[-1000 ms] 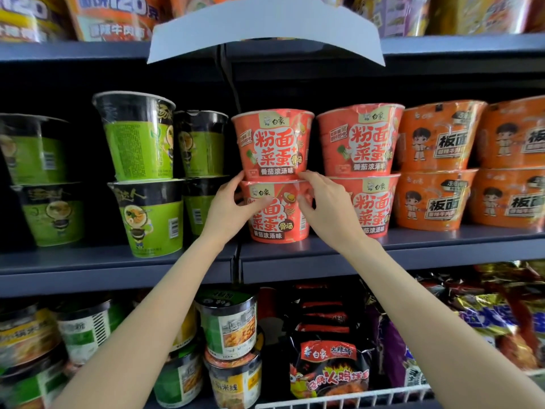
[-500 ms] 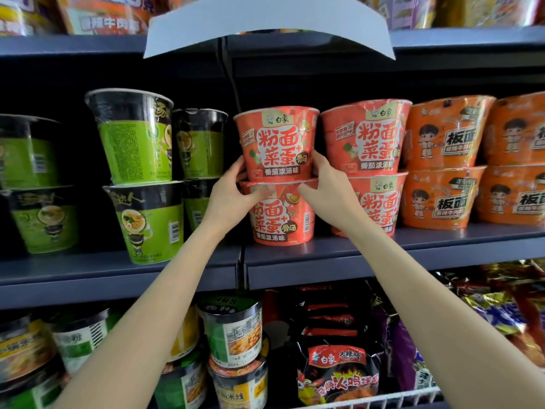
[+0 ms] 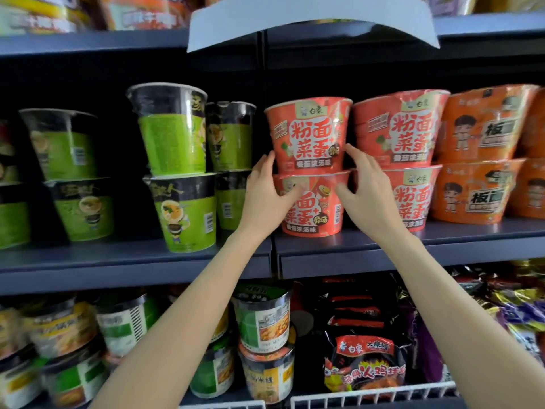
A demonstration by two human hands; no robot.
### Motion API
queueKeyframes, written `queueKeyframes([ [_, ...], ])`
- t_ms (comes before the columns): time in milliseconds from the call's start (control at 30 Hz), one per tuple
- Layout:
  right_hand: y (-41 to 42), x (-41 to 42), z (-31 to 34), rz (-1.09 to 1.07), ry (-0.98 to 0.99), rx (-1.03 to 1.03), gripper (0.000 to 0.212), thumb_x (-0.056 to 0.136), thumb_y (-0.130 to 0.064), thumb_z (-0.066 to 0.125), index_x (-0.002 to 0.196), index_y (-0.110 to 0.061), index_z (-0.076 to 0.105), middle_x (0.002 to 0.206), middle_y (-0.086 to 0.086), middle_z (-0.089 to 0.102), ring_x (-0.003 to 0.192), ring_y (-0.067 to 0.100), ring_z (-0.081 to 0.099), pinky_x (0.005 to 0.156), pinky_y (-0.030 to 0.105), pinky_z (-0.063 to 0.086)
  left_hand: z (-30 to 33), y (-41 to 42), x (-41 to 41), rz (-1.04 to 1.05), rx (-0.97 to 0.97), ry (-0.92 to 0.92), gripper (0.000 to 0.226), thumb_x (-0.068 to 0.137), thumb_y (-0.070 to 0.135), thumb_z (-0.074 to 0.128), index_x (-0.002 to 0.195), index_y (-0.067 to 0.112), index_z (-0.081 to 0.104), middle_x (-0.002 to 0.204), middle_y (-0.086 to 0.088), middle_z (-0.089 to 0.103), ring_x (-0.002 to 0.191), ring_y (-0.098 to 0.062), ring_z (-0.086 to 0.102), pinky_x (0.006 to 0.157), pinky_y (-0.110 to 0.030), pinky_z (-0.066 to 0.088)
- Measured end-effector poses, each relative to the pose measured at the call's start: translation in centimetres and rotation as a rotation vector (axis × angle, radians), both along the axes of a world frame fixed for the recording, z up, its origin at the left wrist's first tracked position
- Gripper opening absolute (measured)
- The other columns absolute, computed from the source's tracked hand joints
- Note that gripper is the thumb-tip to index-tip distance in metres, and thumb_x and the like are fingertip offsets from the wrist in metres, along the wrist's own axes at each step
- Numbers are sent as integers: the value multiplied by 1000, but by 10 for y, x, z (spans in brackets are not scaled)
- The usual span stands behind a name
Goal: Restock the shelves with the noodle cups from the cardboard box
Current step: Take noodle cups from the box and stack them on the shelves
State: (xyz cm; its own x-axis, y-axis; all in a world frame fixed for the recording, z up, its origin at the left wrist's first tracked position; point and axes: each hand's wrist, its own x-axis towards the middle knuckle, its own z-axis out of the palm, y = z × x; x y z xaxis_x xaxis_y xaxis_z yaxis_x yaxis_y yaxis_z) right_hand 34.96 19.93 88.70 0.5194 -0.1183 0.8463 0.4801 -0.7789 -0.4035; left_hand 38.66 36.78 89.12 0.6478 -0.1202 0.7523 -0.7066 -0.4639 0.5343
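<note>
Noodle cups: light, crushable, hold low on the sides

Noodle cups in red: two stacked at the left end of the right shelf (image 3: 413,246) section, near its front edge, just right of the upright divider. Top red cup (image 3: 308,134) sits on the lid of the bottom red cup (image 3: 312,208). Left hand (image 3: 267,193) is on the left side of the stack at the seam, fingers loosely bent against the bottom cup's wall, fingertips up by the top cup's base. Right hand (image 3: 368,190) mirrors it on the right side, fingers spread and lightly curved, thumb on the bottom cup's front. Can't tell whether either hand truly grips or only steadies.

A second red stack (image 3: 407,160) stands just beside to the right, touching or nearly so. Orange cups (image 3: 483,160) sit further right, green cups (image 3: 180,172) on the left shelf section. No cardboard box in view.

Handling, as a judgement: cups look light, thin-walled, shrink-wrapped, so slick and easy to dent. Tapered shape means hands slip upward; best hold is both sides, below the rim, with even light pressure. Stack is top-heavy-ish, wide lid on narrow base; push from the bottom cup, steady the top one. Foil lids probably puncture easily, keep fingertips off them.
</note>
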Motion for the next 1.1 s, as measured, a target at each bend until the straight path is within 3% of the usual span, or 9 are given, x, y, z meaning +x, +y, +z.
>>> queueKeyframes([
  [167,22,-37,-20,43,-160,-144,42,86,-2,56,127,-11,54,125,6,57,116,24,51,92,16,32,-21,46,-59,91,152,-400,44,89,25,61,131,15,52,128,1,57,118,-13,51,100,-30,42],
  [333,85,-47,-22,290,-75,-195,41,87,-11,52,128,-15,52,106,0,68,94,19,64,80,36,49,-29,121,-89,429,174,-788,23,86,10,60,108,6,66,100,-4,67,94,-22,59,85,-34,46],
  [433,124,-36,-16,421,93,-117,58,90,-13,58,142,-23,34,126,6,57,101,20,60,87,42,50,-26,160,-84,444,19,-496,48,83,20,65,127,10,51,116,-5,57,100,-15,53,88,-23,44],
  [533,148,-15,-7,471,286,-5,79,89,-18,63,150,-29,13,146,11,38,116,27,50,86,30,39,-16,184,-62,283,-130,-15,83,79,27,75,145,23,25,141,-6,39,117,-17,48,96,-30,43],
  [600,160,-2,-6,457,300,53,84,88,-16,65,151,-28,9,150,12,33,120,29,48,81,19,35,-13,197,-43,164,-130,136,94,78,27,76,148,28,15,149,-9,29,125,-22,45,98,-33,42],
  [833,187,12,-18,412,240,36,93,83,-38,69,150,-30,5,140,5,41,105,21,55,62,0,37,-13,201,-8,-61,-68,171,111,63,57,78,148,37,9,154,3,24,138,-15,30,113,-45,31],
  [933,191,15,-18,363,246,47,97,82,-40,69,151,-30,2,136,9,48,105,25,58,61,-1,37,-12,201,4,-117,-32,141,106,66,52,77,148,37,10,152,3,30,137,-12,33,113,-43,31],
  [1033,196,14,-18,375,250,41,99,80,-42,70,151,-31,2,120,12,61,97,26,62,65,10,43,-13,208,12,-99,3,64,97,75,38,76,149,30,12,146,7,38,126,-3,40,107,-26,34],
  [1100,205,16,-19,389,237,22,99,80,-42,70,151,-30,3,112,2,63,86,17,61,65,18,44,-14,217,16,-59,-12,33,99,71,51,76,147,32,16,143,8,42,126,-5,43,104,-26,36],
])
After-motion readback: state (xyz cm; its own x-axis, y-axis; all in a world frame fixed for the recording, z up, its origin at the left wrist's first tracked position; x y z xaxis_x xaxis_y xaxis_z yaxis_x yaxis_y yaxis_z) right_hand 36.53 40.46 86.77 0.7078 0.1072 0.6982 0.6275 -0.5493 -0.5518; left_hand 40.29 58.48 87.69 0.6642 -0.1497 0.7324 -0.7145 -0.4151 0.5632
